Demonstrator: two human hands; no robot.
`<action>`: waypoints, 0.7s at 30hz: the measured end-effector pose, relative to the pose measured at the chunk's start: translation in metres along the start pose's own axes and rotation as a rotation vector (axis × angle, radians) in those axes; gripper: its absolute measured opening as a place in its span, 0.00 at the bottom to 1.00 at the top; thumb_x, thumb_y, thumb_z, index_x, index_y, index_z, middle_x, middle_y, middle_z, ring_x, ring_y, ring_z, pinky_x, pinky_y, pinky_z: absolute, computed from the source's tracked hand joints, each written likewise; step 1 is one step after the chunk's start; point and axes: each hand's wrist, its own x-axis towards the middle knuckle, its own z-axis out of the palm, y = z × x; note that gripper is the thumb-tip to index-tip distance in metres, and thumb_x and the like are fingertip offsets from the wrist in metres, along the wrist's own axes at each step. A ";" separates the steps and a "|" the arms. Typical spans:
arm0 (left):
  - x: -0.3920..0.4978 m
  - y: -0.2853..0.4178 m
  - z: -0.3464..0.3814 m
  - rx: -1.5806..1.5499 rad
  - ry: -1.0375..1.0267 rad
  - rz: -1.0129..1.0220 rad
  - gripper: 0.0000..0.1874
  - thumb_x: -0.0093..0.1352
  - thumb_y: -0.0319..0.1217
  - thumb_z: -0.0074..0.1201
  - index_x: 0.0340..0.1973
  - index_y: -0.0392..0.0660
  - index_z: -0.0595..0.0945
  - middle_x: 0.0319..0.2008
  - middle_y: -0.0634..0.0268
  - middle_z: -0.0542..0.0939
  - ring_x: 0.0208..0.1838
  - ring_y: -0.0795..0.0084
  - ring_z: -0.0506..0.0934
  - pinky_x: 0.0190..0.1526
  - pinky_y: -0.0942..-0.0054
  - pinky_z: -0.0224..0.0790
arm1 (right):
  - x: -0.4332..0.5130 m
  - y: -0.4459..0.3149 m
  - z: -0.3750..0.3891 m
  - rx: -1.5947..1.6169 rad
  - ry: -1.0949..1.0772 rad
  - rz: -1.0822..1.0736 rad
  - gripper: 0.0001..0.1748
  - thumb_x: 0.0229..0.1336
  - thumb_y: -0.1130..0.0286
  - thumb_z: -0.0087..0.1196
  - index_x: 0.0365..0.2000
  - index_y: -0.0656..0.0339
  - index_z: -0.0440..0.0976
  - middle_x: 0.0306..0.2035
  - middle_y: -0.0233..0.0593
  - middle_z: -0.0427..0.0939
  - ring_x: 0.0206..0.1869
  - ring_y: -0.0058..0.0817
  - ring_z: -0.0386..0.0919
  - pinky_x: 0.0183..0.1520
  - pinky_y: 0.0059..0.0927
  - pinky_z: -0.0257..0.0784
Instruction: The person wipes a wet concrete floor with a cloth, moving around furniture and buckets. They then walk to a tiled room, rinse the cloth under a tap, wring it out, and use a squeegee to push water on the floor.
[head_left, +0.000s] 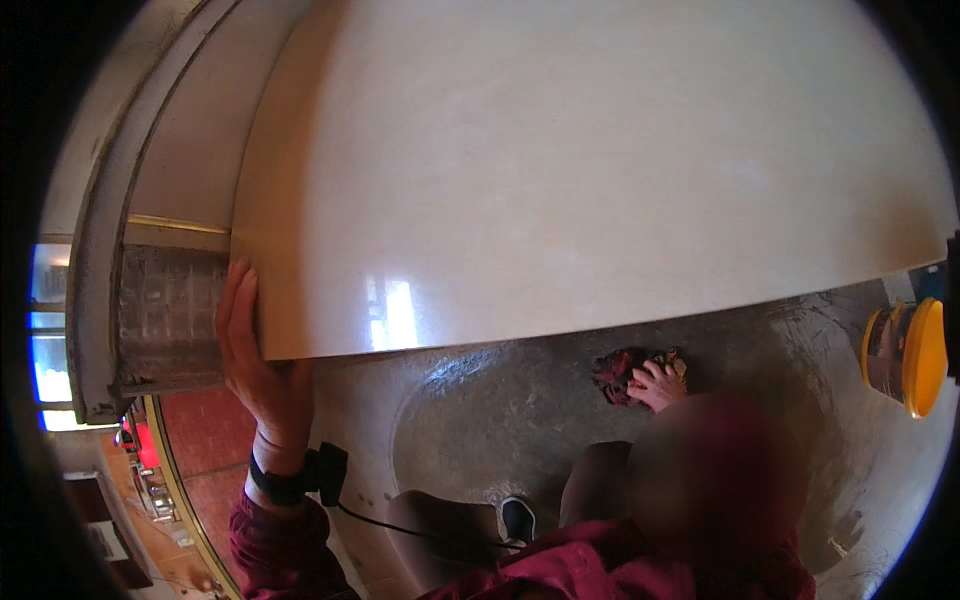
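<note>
A large glossy cream panel (570, 180) fills the upper middle of the view. My left hand (262, 360) grips its lower left corner, fingers lying up along the side edge; part of the hand is hidden by the corner. A black strap with a small black device (332, 472) and a cable is on that wrist. Below the panel's long edge, my right hand (660, 386) presses on a crumpled dark red and yellowish cloth (619, 375) on the grey floor, fingers spread over it. A blurred round shape hides the right forearm.
A yellow bucket (922, 358) is at the far right. The grey floor (480, 427) has wet-looking shiny patches. My knees and a dark shoe (517, 520) are below. At the left are a grey ledge (94, 322), a reddish panel with gold trim (206, 442) and shelves with small items.
</note>
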 end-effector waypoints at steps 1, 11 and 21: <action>0.001 0.000 0.000 0.017 0.003 -0.008 0.31 0.62 0.25 0.62 0.61 0.39 0.70 0.63 0.49 0.71 0.65 0.49 0.70 0.66 0.58 0.62 | 0.006 0.005 -0.004 0.005 -0.109 0.039 0.14 0.59 0.67 0.51 0.47 0.46 0.75 0.57 0.37 0.66 0.62 0.46 0.61 0.52 0.54 0.64; -0.001 -0.008 0.004 0.011 0.033 0.018 0.27 0.66 0.27 0.60 0.61 0.38 0.71 0.62 0.49 0.72 0.65 0.50 0.70 0.66 0.58 0.62 | 0.226 0.072 -0.057 0.111 0.260 0.573 0.20 0.64 0.64 0.45 0.53 0.60 0.71 0.61 0.45 0.66 0.64 0.46 0.62 0.60 0.52 0.61; 0.000 -0.006 0.000 -0.003 0.004 -0.011 0.31 0.62 0.25 0.63 0.61 0.38 0.71 0.62 0.50 0.72 0.65 0.51 0.70 0.67 0.57 0.60 | 0.242 0.012 -0.014 -0.160 0.055 0.336 0.14 0.59 0.68 0.49 0.45 0.56 0.75 0.54 0.42 0.69 0.60 0.45 0.65 0.52 0.55 0.66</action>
